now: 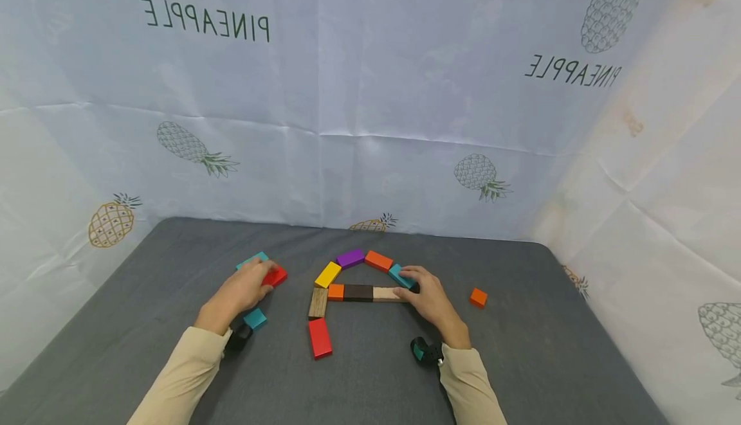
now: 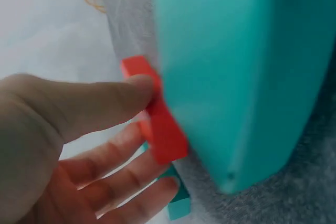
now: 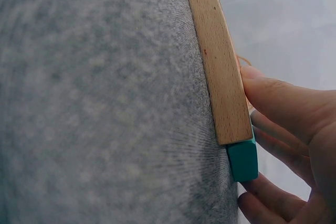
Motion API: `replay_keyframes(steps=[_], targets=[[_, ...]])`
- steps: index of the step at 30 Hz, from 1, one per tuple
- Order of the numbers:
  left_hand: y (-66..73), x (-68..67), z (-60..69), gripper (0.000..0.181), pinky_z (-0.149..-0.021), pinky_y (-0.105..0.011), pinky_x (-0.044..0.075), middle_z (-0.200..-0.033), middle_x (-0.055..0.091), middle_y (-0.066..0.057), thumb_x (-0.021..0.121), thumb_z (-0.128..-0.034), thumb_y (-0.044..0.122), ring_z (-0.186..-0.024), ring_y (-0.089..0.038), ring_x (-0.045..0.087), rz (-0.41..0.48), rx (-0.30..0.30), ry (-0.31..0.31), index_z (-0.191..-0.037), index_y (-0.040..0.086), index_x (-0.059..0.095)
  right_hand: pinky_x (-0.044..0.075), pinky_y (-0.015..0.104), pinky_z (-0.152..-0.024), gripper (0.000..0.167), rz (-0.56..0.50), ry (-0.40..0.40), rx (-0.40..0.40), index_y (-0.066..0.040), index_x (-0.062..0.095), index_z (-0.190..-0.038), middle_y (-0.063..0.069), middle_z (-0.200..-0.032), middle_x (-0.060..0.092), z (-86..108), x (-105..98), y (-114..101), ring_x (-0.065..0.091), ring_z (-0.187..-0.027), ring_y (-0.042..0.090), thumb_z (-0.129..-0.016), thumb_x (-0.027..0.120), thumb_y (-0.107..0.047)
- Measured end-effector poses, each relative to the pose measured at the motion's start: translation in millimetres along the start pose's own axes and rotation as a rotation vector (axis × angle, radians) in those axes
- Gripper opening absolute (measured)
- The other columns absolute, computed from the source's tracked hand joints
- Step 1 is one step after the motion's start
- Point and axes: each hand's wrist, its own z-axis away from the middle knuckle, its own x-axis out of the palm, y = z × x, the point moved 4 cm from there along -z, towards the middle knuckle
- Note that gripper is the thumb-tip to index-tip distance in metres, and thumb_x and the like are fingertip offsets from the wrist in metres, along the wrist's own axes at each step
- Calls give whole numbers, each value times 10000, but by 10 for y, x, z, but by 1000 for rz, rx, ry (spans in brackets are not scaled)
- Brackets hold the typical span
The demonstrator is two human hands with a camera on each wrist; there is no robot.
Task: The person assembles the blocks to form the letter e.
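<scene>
My left hand [image 1: 246, 285] holds a red block [image 1: 274, 276] between thumb and fingers; the left wrist view shows the thumb on top of this red block [image 2: 160, 124]. A teal block [image 1: 252, 260] lies just beyond that hand and another teal block [image 1: 255, 318] sits close to its wrist. At the arch's right end, my right hand [image 1: 431, 299] has its fingers around a teal block [image 1: 401, 275]. The thumb touches the edge of a light wooden block [image 3: 223, 72], whose end meets the teal block [image 3: 243, 160]. The fingertips are partly hidden.
The arch continues through an orange block [image 1: 379, 260], a purple block [image 1: 350, 258], a yellow block [image 1: 328, 274], a brown wooden block [image 1: 318, 303] and a red block [image 1: 320, 338]. Its crossbar includes a dark block [image 1: 358, 293] and an orange cube [image 1: 336, 292]. Another orange cube [image 1: 478, 298] lies right.
</scene>
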Motion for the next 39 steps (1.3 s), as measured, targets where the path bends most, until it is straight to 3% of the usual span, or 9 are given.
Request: replay_keyframes(steps=[7, 12, 20, 24, 29, 39], targets=[[79, 26, 82, 379, -905, -490, 534, -1249, 630, -227, 693, -871, -40, -1110, -353, 597, 98, 27, -81, -1244, -45, 624, 442, 540, -1050, 436, -10, 1, 3, -18, 660, -1268, 126, -1390, 578, 0, -6, -14, 534, -1288, 355, -897, 740, -231], [106, 69, 106, 380, -871, -476, 537, -1242, 631, -225, 700, -864, -37, -1037, -297, 597, 113, 10, -82, -1236, -45, 626, 436, 546, -1055, 436, -10, -3, 5, -14, 659, -1268, 128, -1389, 579, 9, -8, -21, 529, -1292, 360, -898, 739, -230], [135, 145, 142, 391, -927, -496, 525, -1223, 648, -173, 751, -844, 16, -1113, -325, 608, 136, 10, -83, -1213, 0, 624, 438, 545, -1055, 440, -12, -9, 9, -19, 657, -1273, 123, -1398, 573, 5, 1, -14, 526, -1298, 358, -901, 737, -240], [191, 150, 171, 394, -898, -474, 538, -1192, 655, -138, 769, -830, 28, -1060, -280, 610, 144, 16, -99, -1201, 16, 637, 438, 543, -1055, 442, -10, -8, 12, -23, 655, -1277, 120, -1401, 571, 2, 0, -10, 525, -1299, 355, -901, 736, -241], [234, 164, 196, 388, -880, -461, 539, -1172, 660, -114, 774, -826, 35, -1023, -244, 605, 125, 35, -111, -1194, 31, 650, 432, 544, -1062, 447, -15, -14, 19, -18, 651, -1282, 124, -1405, 568, 8, 1, -4, 519, -1307, 359, -899, 738, -233], [328, 109, 255, 404, -924, -476, 532, -1167, 660, -115, 768, -830, 29, -1053, -261, 611, 100, 120, -66, -1219, 9, 659, 433, 548, -1060, 440, -14, -9, 18, -23, 653, -1282, 122, -1404, 569, 9, -6, -20, 522, -1300, 358, -901, 735, -228]])
